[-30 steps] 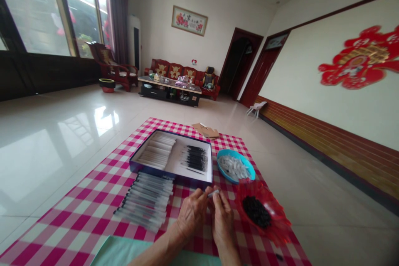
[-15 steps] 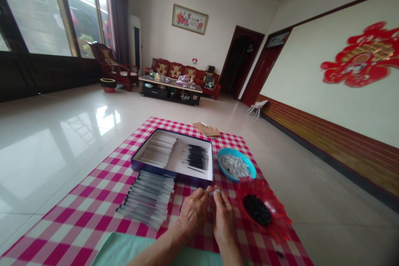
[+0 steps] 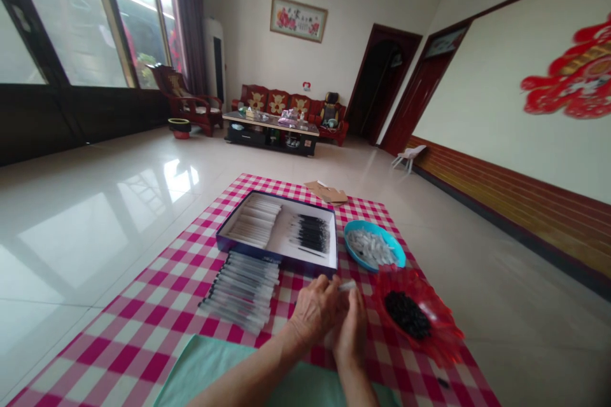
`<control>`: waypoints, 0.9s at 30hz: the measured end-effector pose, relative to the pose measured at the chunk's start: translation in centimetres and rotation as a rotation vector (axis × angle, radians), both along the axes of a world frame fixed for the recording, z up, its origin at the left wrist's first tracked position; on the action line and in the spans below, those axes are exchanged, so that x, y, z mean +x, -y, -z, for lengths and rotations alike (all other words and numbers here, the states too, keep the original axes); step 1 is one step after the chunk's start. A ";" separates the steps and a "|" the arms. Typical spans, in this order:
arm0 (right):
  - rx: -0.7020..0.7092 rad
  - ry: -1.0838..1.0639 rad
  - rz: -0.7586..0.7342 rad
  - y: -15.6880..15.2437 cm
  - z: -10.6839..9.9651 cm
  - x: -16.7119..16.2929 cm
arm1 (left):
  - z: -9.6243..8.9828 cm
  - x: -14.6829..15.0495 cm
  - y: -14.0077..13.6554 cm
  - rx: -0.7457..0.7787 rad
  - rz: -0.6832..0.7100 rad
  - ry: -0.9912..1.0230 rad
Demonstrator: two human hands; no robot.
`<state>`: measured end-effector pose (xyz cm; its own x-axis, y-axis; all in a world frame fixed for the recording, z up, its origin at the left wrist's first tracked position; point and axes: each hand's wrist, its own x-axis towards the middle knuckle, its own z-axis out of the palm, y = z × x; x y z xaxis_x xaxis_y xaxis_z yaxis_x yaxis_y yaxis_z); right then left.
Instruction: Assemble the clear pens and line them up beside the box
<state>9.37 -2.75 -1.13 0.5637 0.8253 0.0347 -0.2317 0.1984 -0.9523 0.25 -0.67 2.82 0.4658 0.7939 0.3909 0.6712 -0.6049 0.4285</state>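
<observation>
Meeting just in front of the box [image 3: 277,253], 2 bare hands work close together over the checked cloth [image 3: 119,343]. A small whitish piece [image 3: 347,285] sits at the fingertips, above the cloth. The right hand [image 3: 351,329] has it in a narrow pinch, thumb side toward the camera. The left hand [image 3: 315,306] comes palm down, its fingers curled at the piece's left end; whether they grip it cannot be told, as the hand's back hides them.

Inside the box, white tubes [image 3: 255,221] lie side by side on the left, and thin black sticks [image 3: 312,234] lie on the right. In front of the box's left part, clear tubes [image 3: 241,292] with dark ends lie in a row on the cloth.

Right of the box, a blue bowl [image 3: 402,259] holds clear and whitish bits [image 3: 375,247]. Nearer, a red bowl [image 3: 442,324] with a wavy rim holds black bits [image 3: 408,315]. 1 loose black bit [image 3: 443,383] lies near the table's right edge. A green towel [image 3: 203,362] lies beneath the forearms, and cardboard [image 3: 329,193] rests behind the box.
</observation>
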 end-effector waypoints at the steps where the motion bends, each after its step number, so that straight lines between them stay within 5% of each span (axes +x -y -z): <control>1: -0.001 -0.044 -0.006 0.0 0.0 -0.1 | -0.6 0.0 0.0 -0.001 -0.011 -0.013; 6: -0.022 -0.207 -0.045 -0.1 -0.6 -0.3 | -2.8 -1.5 -0.2 0.048 0.010 -0.094; 10: 0.006 -0.252 -0.055 0.0 -0.9 -0.4 | -3.2 -5.5 -0.9 0.135 0.041 -0.178; 18: -0.016 -0.226 -0.053 -0.2 -0.2 -0.5 | -0.7 -16.1 -3.0 0.209 0.073 -0.224; 27: -0.029 -0.178 -0.053 -0.2 -0.4 -0.6 | 0.7 -18.3 -4.6 0.283 -0.014 -0.208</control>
